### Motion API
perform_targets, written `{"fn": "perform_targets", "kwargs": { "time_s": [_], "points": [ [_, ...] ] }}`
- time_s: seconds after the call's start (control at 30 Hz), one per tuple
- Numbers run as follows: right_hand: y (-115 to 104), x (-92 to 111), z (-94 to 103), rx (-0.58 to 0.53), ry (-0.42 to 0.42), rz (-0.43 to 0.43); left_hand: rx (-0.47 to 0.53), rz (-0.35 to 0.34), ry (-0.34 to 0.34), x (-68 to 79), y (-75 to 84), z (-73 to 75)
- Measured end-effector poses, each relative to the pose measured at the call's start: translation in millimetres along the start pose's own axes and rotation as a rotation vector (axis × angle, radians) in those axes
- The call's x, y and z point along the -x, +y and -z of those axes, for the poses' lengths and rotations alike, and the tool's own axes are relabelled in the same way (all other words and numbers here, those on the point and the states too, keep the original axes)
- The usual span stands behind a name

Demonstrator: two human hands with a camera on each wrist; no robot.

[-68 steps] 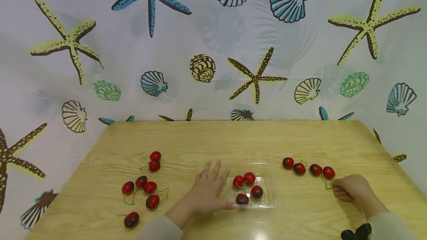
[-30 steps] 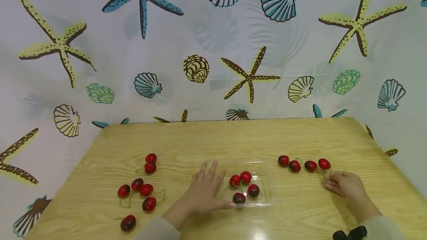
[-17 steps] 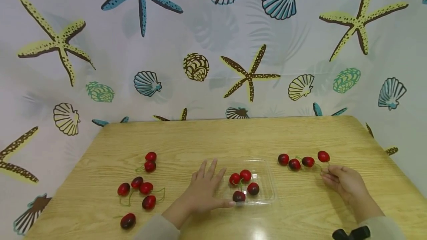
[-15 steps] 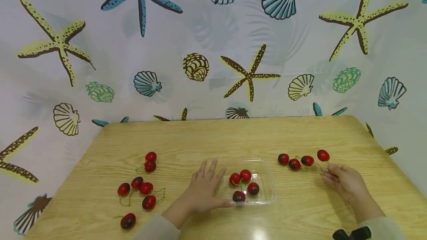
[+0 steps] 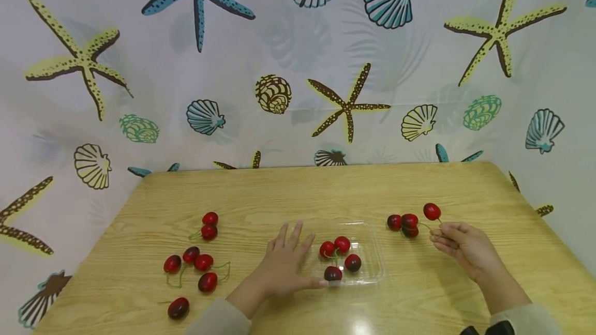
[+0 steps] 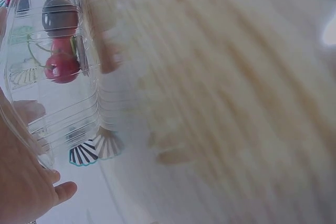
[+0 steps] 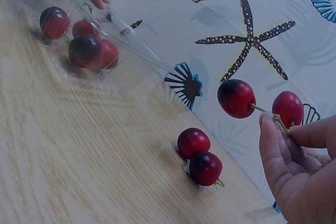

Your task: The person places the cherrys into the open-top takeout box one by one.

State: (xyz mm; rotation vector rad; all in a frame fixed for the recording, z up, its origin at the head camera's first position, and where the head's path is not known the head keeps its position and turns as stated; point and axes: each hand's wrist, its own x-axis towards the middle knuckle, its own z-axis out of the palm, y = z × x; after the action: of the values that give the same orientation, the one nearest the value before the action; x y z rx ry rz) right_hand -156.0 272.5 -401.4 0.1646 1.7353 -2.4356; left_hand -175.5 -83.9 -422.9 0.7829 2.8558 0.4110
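My right hand [image 5: 465, 249] pinches the green stem of a pair of dark red cherries [image 5: 432, 211] between thumb and forefinger. In the right wrist view both held cherries [image 7: 236, 99] hang out beyond the fingertips, raised above the wooden table. With fingers spread, my left hand [image 5: 286, 268] rests at the left side of a clear plastic container [image 5: 383, 269], its thumb at the near edge. Several cherries [image 5: 353, 263] lie inside the container. Another pair of cherries [image 7: 193, 143] lies on the table below the held pair; in the head view the held pair partly overlaps it.
On the left of the wooden table [image 5: 279, 190] lie several loose cherries [image 5: 203, 262] with green stems, and two more cherries [image 5: 209, 232] farther back. A cloth [image 5: 298, 133] printed with starfish and shells hangs behind the table.
The right hand has taken the cherry pair by its stem, lifted it off the table and carried it left, over the other pair. The left hand stays at the container.
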Motion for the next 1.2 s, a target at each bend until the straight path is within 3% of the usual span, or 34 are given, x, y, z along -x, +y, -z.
{"fn": "perform_targets", "kwargs": {
  "time_s": [0.47, 0.9, 1.2],
  "points": [
    [6.0, 0.1, -27.7, 0.127, -0.086, -0.007, 0.004, 0.006, -0.006, 1.2, 1.4, 0.6],
    [12.1, -4.7, -54.3, 0.048, -0.186, -0.025, 0.004, 0.009, 0.007, 1.7, 0.9, 1.0],
    [21.2, -10.9, -72.6, 0.074, -0.226, -0.05, -0.012, 0.011, -0.004, 2.1, 0.4, -0.3]
  ]
}}
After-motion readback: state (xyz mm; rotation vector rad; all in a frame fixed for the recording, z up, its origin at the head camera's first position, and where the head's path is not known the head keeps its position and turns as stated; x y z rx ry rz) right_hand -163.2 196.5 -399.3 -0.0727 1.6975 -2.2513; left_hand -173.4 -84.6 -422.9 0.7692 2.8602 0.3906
